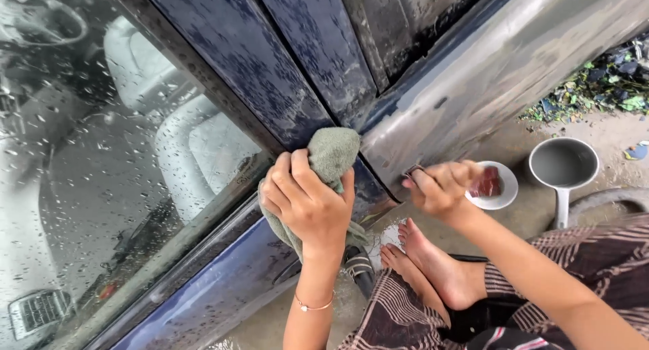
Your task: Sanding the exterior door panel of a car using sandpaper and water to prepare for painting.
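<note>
Left hand [307, 201] clenches green cloth [329, 157] pressed against wet blue car door [284, 73]; right hand [439, 186] pinches small sanding piece [412, 169] on bare grey panel [500, 73], best kept flat and wet.

floor [514, 144]: bare concrete, grey, wet-looking, runs along the car body at right and near side
scoop [563, 166]: grey, round, long handle pointing near; sits on floor at right, holds grey liquid
dish [499, 188]: small white, on floor just left of scoop, touching or nearly so; dark red block in it
debris pile [602, 79]: far right, green, blue and dark scraps heaped on floor against the car sill
blue scrap [637, 150]: lone piece at right edge, near the scoop
feet [433, 262]: bare, two, planted on floor near centre, toes towards the car
puddle [385, 235]: shiny wet patch just left of toes
</note>
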